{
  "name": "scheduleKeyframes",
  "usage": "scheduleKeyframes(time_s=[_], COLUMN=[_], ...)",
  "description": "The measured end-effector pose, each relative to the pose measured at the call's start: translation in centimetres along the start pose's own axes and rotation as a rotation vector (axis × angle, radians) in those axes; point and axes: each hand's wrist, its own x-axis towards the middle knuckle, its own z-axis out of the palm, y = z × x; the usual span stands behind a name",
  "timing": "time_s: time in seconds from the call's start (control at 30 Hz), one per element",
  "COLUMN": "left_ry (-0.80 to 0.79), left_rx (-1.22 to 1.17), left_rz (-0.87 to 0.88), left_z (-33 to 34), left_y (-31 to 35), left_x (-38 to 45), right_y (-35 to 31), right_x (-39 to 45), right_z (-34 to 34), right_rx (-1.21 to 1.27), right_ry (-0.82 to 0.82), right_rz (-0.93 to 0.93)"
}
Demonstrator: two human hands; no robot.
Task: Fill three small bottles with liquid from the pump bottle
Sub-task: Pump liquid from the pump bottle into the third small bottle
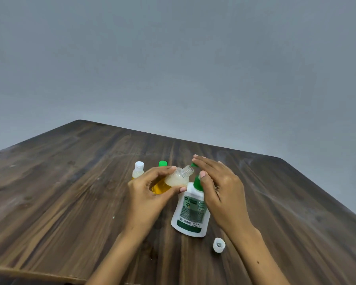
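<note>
1. The open small bottle was held tilted, its uncapped neck just beside the green spout of the pump bottle; yellow liquid with pale foam above it showed inside.
2. The left hand gripped that bottle, fingers and thumb curled round its body.
3. The right hand lay flat with straight fingers on the pump head, grasping nothing.
4. Two capped bottles, one white-capped and one green-capped, stood just behind the left hand. A loose white cap lay near the right wrist.
5. Risk, as judged: a press with the neck off the spout would spill liquid on the table; the wrist could knock the cap.
6. The table edges were well apart from the work, with bare wood on both sides.
</note>
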Motion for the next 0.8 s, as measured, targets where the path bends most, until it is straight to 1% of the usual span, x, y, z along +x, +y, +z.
scheduleKeyframes(time_s=[0.23, 0.4, 0.8], left_ry=[0.008, 0.035, -0.004], left_rx=[0.007, -0.043, 0.035], left_rz=[0.011, -0.006, 0.046], left_z=[0.6, 0.6, 0.3], left_y=[0.2, 0.0, 0.2], left_x=[-0.1, 0.2, 0.0], right_y=[0.1, 0.1, -0.2], right_x=[-0.4, -0.4, -1.0], right_z=[0.1, 0.3, 1.1], right_rx=[-0.015, 0.016, -0.012], right_ry=[0.018, 0.042, 0.124], right_rz=[-0.036, -0.03, -0.014])
